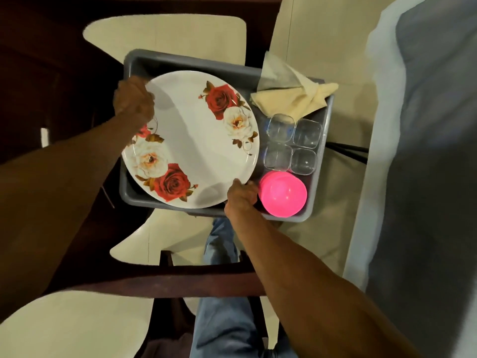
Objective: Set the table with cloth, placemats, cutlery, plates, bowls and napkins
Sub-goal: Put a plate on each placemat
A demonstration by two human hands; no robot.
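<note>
Grey plastic tub (134, 195) is sitting on a cream-cushioned chair seat (165, 34). Lying in the tub: big white rose-print plate (196, 143), four clear square bowls (291, 144) grouped together, pink bowls (282, 196) at near right corner, cream folded napkins (291, 95) overhanging the far right rim.

Cream-cushioned chairs (165, 34) with dark wooden frames (206, 279) are standing on a pale tiled floor (322, 47), and a grey cloth-covered tabletop (426, 151) is running along the right.
</note>
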